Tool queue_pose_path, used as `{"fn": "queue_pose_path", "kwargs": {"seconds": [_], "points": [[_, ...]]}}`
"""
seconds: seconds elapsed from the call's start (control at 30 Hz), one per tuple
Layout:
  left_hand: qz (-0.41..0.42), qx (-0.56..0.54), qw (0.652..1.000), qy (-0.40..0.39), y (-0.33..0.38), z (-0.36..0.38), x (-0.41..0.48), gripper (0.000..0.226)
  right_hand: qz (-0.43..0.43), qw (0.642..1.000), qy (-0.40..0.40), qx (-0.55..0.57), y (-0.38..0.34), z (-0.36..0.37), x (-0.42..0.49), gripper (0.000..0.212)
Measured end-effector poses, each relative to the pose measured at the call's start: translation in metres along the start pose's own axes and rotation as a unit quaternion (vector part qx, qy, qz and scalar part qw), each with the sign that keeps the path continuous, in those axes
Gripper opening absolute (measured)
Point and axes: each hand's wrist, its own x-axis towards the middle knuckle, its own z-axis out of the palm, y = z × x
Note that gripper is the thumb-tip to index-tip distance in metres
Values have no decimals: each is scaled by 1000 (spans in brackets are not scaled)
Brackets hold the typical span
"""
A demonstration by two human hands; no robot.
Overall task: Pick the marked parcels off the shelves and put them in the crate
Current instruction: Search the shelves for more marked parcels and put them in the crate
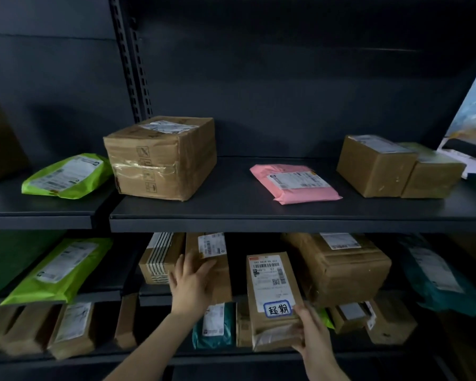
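Observation:
A narrow brown cardboard parcel (pixel 270 292) with a white shipping label and a blue-bordered handwritten sticker sticks out from the middle shelf, tilted toward me. My right hand (pixel 311 336) grips its near lower end. My left hand (pixel 190 284) lies flat, fingers apart, against a neighbouring brown box (pixel 215 259) on the same shelf, just left of the marked parcel. No crate is in view.
The upper shelf (pixel 286 213) carries a large taped box (pixel 160 158), a pink mailer (pixel 294 182), a green mailer (pixel 66 176) and two small boxes (pixel 396 166). Green mailer (pixel 61 270), brown boxes and teal bags (pixel 215 325) crowd the lower shelves.

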Motion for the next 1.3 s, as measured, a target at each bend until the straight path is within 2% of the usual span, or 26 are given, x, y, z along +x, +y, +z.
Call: {"fn": "queue_pose_path", "kwargs": {"seconds": [0.13, 0.43, 0.67, 0.87, 1.07, 1.17, 1.3], "points": [[20, -91, 995, -32, -4, 0, 1, 54, -9, 1000, -4, 2, -4, 2, -3, 13], [75, -84, 993, -43, 31, 21, 15, 56, -4, 999, 11, 36, -16, -9, -10, 11], [77, -82, 992, -58, 45, 25, 26, 55, -22, 998, 13, 58, -17, -21, -16, 24], [82, -9, 996, -47, 29, 14, 13, 64, -48, 997, 1, 65, -18, -26, -29, 23], [23, 121, 990, -73, -17, -6, -7, 77, -78, 995, 5, 55, -1, -18, -54, 22], [8, 142, 987, -80, -40, -19, -17, 78, -95, 994, 19, 52, 11, -1, -67, 30], [8, 151, 986, -72, -78, -40, -26, 76, -111, 993, 18, 41, 35, 33, -90, 29]]}}
